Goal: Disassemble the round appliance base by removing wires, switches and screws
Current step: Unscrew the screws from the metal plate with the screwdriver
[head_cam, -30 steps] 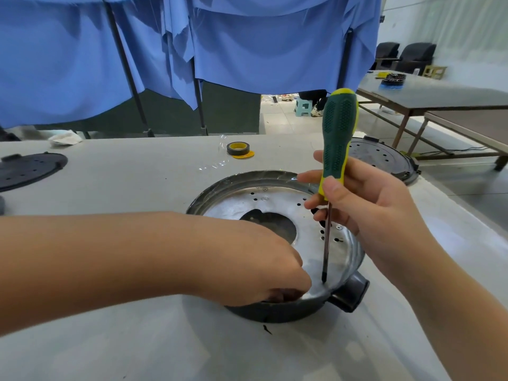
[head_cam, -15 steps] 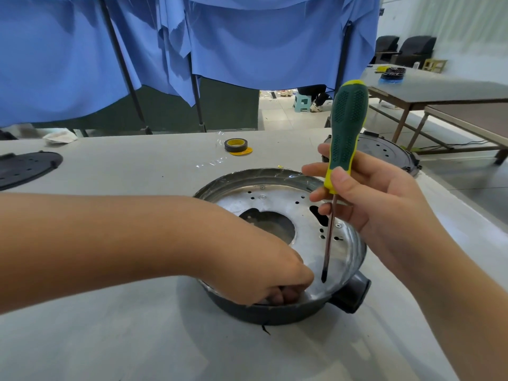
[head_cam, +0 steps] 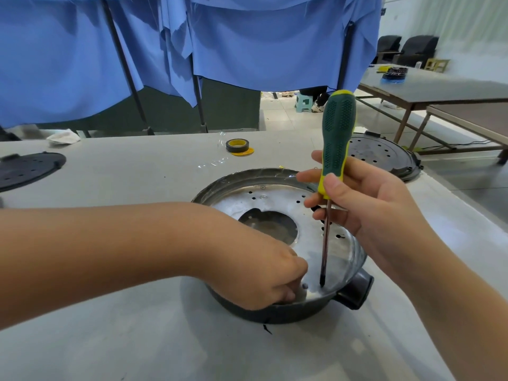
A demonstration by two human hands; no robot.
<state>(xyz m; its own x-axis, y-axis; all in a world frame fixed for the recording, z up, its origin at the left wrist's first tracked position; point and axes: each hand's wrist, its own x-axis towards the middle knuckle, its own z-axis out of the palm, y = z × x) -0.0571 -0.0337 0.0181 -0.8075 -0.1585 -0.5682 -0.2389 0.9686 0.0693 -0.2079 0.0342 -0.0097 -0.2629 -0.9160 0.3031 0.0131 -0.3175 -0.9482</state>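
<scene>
The round appliance base (head_cam: 255, 177) lies on the grey table, a dark shell with a shiny metal plate inside and a large hole in the middle. My right hand (head_cam: 365, 204) grips a green and yellow screwdriver (head_cam: 336, 138) held upright, its tip down on the plate near the front rim. My left hand (head_cam: 264, 279) reaches into the front of the base with curled fingers, pinching a small screw (head_cam: 304, 285) just left of the tip. A dark round socket (head_cam: 356, 291) sticks out at the front right of the base.
A roll of black tape (head_cam: 237, 145) on a yellow disc lies further back. One dark perforated disc (head_cam: 27, 169) sits at the far left, another (head_cam: 384, 158) at the right behind my hand. Blue cloth hangs on frames behind the table. Other tables stand at the right.
The screwdriver tip has stayed at the front of the plate. My left fingers have shifted slightly and a small screw now shows at their tips. The view has drifted a little.
</scene>
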